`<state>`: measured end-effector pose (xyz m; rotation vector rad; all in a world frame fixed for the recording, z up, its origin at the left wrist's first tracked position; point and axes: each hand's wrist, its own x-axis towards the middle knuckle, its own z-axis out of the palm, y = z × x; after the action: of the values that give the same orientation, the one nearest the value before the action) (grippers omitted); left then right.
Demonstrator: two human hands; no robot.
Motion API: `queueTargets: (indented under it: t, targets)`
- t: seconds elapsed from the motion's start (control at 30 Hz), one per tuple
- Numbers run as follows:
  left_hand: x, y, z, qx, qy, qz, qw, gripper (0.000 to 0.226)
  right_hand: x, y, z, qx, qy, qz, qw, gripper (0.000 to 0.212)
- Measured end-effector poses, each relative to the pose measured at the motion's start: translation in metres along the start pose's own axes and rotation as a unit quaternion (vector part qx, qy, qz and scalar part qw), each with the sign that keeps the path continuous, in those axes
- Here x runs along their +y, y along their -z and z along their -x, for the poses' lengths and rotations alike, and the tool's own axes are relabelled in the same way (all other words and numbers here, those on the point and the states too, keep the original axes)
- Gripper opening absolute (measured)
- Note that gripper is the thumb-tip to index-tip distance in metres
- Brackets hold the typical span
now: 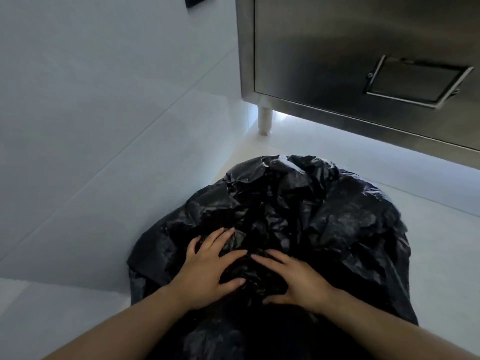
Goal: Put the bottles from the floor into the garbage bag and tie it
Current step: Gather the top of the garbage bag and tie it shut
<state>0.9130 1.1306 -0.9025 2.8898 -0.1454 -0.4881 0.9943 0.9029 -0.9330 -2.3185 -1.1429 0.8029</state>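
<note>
A big black garbage bag (311, 216) stands bulging on the pale floor in the lower middle of the head view, its plastic crumpled on top. My left hand (207, 266) lies on the near top of the bag with fingers spread and fairly straight, pressing the plastic. My right hand (296, 279) rests just to the right of it, fingers spread, with their tips near those of the left hand over a bunched fold. No bottles show; the bag's contents are hidden.
A stainless steel cabinet (337, 61) with a recessed handle (415, 81) stands at the upper right on a short leg (264, 120). A white tiled wall (104, 100) runs along the left. Pale floor (441, 242) shows right of the bag.
</note>
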Motion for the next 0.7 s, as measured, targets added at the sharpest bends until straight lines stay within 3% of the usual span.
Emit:
queueTargets:
  t: [0.17,0.27,0.57,0.7]
  targets:
    - [-0.01,0.013,0.009,0.023,0.011,0.027,0.999,0.069,-0.021,0.041,0.002,0.089,0.011,-0.162,0.983,0.058]
    - [-0.004,0.056,0.017,0.065,0.017,0.052,0.996,0.065,-0.047,0.093,0.024,0.141,-0.014,-0.197,0.97,0.054]
    - [0.08,0.266,0.1,0.058,0.017,0.264,0.963,0.052,-0.203,0.242,0.139,0.207,-0.108,-0.227,0.946,0.056]
    - [0.122,0.385,0.146,0.021,0.019,0.31,0.95,0.056,-0.287,0.33,0.191,0.208,-0.196,-0.32,0.903,0.048]
